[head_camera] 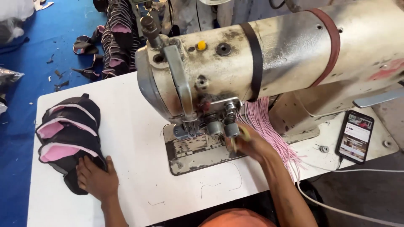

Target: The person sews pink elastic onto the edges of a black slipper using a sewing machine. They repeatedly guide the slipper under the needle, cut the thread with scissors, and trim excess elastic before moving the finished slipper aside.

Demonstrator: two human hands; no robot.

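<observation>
My left hand [96, 178] lies on the near edge of a stack of black and pink fabric pieces [67, 132] at the left of the white table [134, 168]; its fingers curl around the bottom piece. My right hand [248, 143] reaches up under the head of a worn cream sewing machine [261, 59], fingers closed near the tension discs and the thread guides [221, 124]. It seems to pinch something small and yellowish, too blurred to name. The needle plate [191, 153] below is bare metal.
A bundle of pink cords [269, 130] hangs behind my right wrist. A phone [355, 136] with a lit screen lies at the right, its white cable trailing off the table. More black and pink pieces [120, 38] are piled behind the machine above a blue floor [25, 84].
</observation>
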